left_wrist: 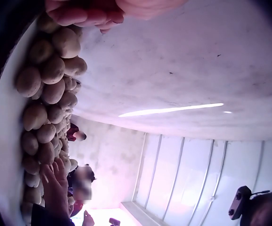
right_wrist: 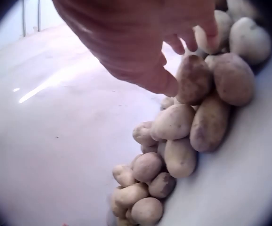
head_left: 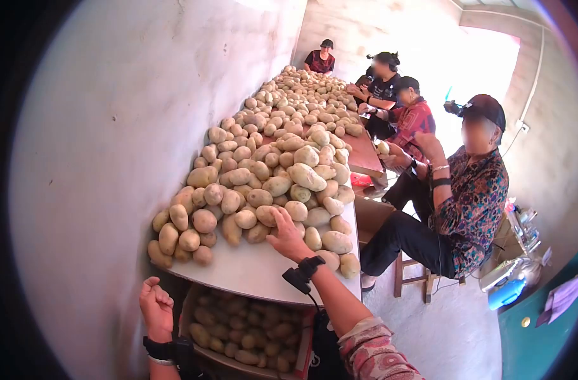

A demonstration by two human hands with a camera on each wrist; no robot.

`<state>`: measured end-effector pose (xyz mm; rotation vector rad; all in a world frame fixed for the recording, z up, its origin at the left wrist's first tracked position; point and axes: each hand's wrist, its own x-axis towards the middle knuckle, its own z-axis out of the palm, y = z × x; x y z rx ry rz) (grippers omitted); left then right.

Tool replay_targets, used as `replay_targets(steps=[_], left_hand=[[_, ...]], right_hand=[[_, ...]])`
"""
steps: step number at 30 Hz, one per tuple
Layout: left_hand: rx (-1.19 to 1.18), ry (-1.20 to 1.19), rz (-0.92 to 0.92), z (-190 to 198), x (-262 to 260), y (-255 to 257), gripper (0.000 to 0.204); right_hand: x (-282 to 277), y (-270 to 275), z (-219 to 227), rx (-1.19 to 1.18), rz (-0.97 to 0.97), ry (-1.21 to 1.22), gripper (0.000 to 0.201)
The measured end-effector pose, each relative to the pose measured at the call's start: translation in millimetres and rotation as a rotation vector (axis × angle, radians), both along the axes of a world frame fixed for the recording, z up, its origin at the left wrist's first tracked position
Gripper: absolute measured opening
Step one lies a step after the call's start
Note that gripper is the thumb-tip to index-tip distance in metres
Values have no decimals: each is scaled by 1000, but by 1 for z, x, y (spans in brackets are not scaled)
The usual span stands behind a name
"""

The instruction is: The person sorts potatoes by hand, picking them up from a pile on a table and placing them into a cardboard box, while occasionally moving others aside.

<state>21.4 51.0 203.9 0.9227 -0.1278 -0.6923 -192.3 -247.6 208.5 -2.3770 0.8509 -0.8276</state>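
Observation:
A long heap of potatoes (head_left: 263, 171) covers the white tabletop (head_left: 238, 272). At its near edge, the right hand (head_left: 290, 235) reaches in with fingers spread. In the right wrist view that hand (right_wrist: 150, 42) hangs over a brown-patched potato (right_wrist: 194, 80), its thumb tip right at the potato's side; nothing is gripped. Off the table's near left corner, the left hand (head_left: 156, 307) is raised with loosely curled fingers and holds nothing. Its fingertips (left_wrist: 93, 18) show at the top of the left wrist view, in front of the wall.
Below the tabletop sits a box (head_left: 303, 358) full of potatoes. A pale wall (head_left: 111, 145) runs along the left side. On the right sits a person in a patterned shirt (head_left: 473, 190), with several others farther along the table. A teal surface (head_left: 542, 342) stands at lower right.

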Motion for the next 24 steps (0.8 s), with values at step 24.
replay_targets(steps=[24], left_hand=[[217, 8, -432, -1, -73, -57, 51]], right_hand=[[9, 20, 1, 28, -159, -1, 59]])
